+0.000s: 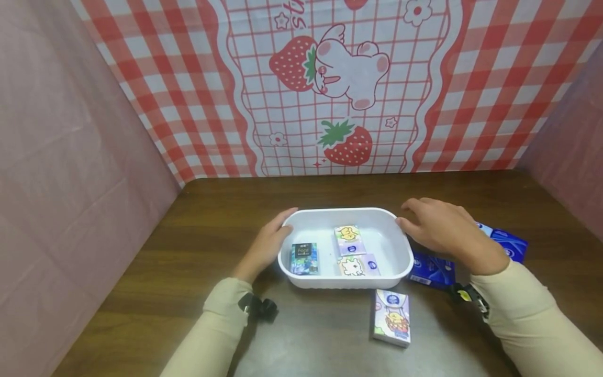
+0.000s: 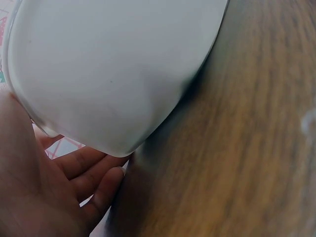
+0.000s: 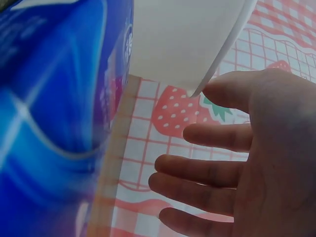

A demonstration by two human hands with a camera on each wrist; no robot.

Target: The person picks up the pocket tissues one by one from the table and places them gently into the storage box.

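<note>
A big red and white checked cloth [image 1: 346,78], with strawberries and a pale animal on it, hung behind a brown wooden table [image 1: 226,204]. A white tub [image 1: 339,283] with round corners was at the middle of the table, its open top facing up.

A person's right hand [image 1: 440,225] was at the tub's right end. Its thumb tip was on the rim, and the other four fingers were apart, holding nothing. The left hand [image 1: 266,243] gripped the tub's left end, with its thumb over the rim and its fingers bent round the outside.

One blue pack [image 1: 432,269] lay just beside the tub, under the right hand. Another blue pack [image 1: 511,246] lay farther right, partly hidden by that arm.

A purple and white pack [image 1: 392,318] lay on the table just in front of the tub. Inside, at the left, was a dark pack [image 1: 304,258] (it had blue and green spots). A yellow-animal pack [image 1: 349,240] and a white-animal pack [image 1: 359,266] lay nearer the middle, one in front of the other.
</note>
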